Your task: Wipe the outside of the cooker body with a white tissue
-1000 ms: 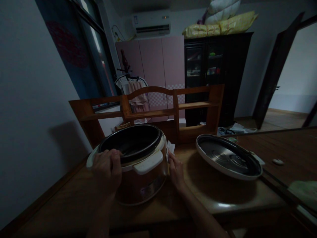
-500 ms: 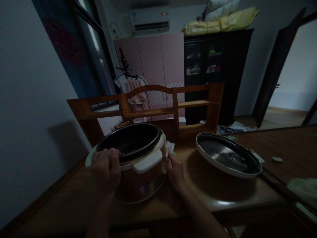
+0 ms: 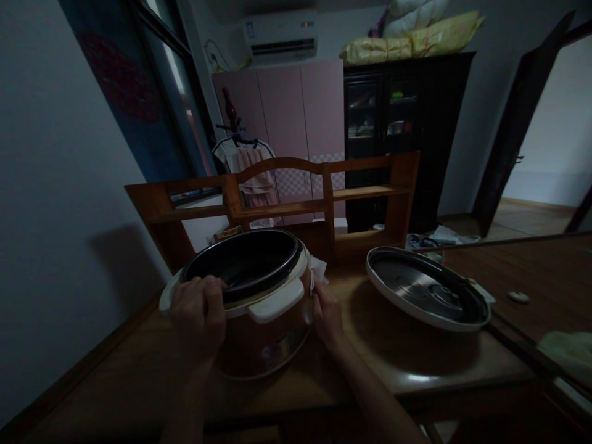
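A rice cooker (image 3: 277, 330) with a brownish body and white handles stands on the wooden desk, its lid off and its dark inner pot (image 3: 247, 259) showing. My left hand (image 3: 198, 308) is closed over the near left rim, its fingertips hidden on the pot's inner side. Against the cooker's right side, my right hand (image 3: 327, 311) pinches a white tissue or thin cloth (image 3: 318, 269). Farther right, the detached round lid (image 3: 428, 290) lies with its metal inner face up.
Behind the cooker rises a wooden shelf rack (image 3: 282, 209) along the desk's back. A small whitish round object (image 3: 518, 297) rests on the brown surface at right, near a pale plastic bag (image 3: 567, 354). The wall (image 3: 69, 265) is close on the left.
The white tissue at the cooker's right side has shifted slightly with my right hand. My left hand keeps its hold on the rim, and the cooker and lid stay in place.
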`<state>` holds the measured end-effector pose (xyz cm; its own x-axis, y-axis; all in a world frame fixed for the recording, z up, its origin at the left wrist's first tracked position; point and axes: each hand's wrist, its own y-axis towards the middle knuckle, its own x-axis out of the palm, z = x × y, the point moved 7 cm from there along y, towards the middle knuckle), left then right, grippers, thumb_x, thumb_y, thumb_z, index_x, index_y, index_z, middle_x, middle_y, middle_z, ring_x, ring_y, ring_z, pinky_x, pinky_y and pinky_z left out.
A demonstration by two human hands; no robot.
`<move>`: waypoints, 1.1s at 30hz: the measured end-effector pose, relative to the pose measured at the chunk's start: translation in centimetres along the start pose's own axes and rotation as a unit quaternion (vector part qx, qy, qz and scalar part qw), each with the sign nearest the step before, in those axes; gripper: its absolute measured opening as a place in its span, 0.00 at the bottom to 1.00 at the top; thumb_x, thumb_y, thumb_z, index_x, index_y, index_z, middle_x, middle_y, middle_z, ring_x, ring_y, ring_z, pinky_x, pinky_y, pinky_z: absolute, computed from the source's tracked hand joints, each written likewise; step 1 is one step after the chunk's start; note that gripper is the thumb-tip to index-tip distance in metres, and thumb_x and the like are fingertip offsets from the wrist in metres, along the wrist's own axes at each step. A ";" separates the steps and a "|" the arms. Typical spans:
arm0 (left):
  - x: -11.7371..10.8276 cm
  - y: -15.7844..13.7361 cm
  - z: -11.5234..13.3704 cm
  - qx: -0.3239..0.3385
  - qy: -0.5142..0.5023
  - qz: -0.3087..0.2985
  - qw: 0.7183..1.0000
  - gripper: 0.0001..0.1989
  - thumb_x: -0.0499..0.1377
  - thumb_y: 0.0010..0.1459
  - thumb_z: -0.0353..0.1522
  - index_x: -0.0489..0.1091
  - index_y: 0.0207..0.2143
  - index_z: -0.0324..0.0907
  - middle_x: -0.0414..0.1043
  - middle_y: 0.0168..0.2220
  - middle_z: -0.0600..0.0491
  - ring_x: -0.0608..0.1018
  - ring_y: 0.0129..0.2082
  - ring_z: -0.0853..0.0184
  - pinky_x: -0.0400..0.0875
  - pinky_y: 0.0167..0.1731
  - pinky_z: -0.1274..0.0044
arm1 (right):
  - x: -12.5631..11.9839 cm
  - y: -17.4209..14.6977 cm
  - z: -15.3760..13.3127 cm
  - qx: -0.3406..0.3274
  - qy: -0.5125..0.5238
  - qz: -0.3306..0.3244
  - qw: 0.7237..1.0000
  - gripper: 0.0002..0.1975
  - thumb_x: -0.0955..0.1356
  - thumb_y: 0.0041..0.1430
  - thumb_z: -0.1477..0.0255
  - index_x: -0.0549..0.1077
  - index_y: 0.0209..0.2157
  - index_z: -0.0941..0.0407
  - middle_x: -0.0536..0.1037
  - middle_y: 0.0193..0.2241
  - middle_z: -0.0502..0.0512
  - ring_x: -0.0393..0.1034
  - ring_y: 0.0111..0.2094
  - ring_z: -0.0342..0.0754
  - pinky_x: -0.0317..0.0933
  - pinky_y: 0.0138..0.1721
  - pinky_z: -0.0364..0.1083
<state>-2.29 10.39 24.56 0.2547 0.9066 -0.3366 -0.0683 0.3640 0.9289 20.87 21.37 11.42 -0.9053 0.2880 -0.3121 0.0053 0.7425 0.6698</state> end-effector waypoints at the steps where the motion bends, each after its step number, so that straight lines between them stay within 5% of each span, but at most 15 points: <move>1: 0.0 0.0 0.0 0.002 0.001 -0.002 1.000 0.16 0.45 0.66 0.33 0.65 0.28 0.44 0.68 0.28 0.52 0.69 0.31 0.64 0.61 0.42 0.69 | 0.1 0.0 0.1 0.001 0.007 -0.002 1.000 0.29 0.56 0.64 0.79 0.61 0.64 0.51 0.70 0.60 0.53 0.66 0.59 0.49 0.61 0.58 0.49; 25: 0.1 0.0 -0.2 0.001 -0.003 0.001 1.000 0.15 0.46 0.66 0.33 0.67 0.28 0.43 0.69 0.28 0.51 0.70 0.33 0.63 0.61 0.43 0.69 | -0.2 -0.4 1.0 0.020 -0.052 0.005 0.998 0.24 0.58 0.64 0.78 0.69 0.58 0.50 0.75 0.55 0.55 0.71 0.54 0.52 0.62 0.54 0.50; 33: 0.0 0.0 -0.1 -0.001 -0.007 0.004 1.000 0.15 0.46 0.66 0.33 0.66 0.28 0.44 0.69 0.28 0.52 0.70 0.31 0.64 0.61 0.41 0.69 | -0.3 -0.5 1.6 0.043 -0.067 0.026 0.996 0.20 0.60 0.63 0.77 0.76 0.52 0.51 0.80 0.47 0.58 0.77 0.44 0.52 0.65 0.47 0.48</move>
<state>-2.41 10.42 24.60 0.2675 0.9061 -0.3278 -0.0711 0.3579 0.9311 21.77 21.89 10.10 -0.8376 0.4013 -0.3706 0.0915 0.7719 0.6291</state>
